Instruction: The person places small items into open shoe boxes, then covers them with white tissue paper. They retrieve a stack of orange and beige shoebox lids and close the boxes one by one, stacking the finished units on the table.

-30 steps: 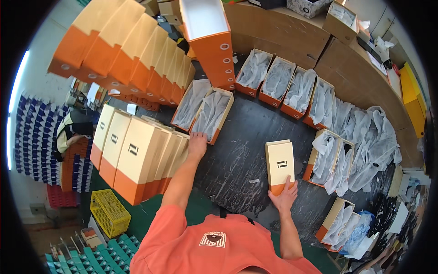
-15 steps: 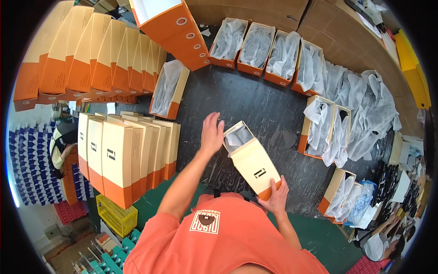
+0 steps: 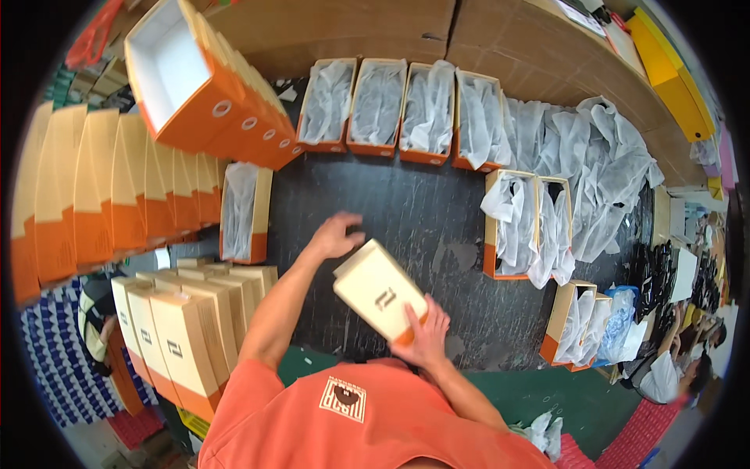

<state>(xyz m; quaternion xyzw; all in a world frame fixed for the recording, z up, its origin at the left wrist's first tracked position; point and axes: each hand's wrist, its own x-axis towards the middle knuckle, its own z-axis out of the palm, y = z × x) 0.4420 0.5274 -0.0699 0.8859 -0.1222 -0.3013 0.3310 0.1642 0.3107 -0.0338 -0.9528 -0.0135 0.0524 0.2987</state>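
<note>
A cream and orange shoebox (image 3: 380, 291) lies slanted over the dark tabletop (image 3: 344, 187), its lid covering the top. My right hand (image 3: 424, 334) grips the near orange end, thumb on the lid and fingers around the side. Just beyond the far end, my left hand (image 3: 337, 236) is held apart from the box with its fingers loosely stretched out, holding nothing. What is inside the box is hidden.
Several open boxes (image 3: 378, 105) with white-wrapped contents line the back. More open boxes (image 3: 512, 227) stand right, beside loose white wrapping (image 3: 598, 168). Closed boxes (image 3: 183, 336) are stacked left, below tilted boxes (image 3: 94, 172). Other people (image 3: 680, 367) are at far right.
The shoebox's lid has slid over the far opening, covering the white-wrapped contents that showed before. My left hand has come off the box's far corner. The whole view has shifted.
</note>
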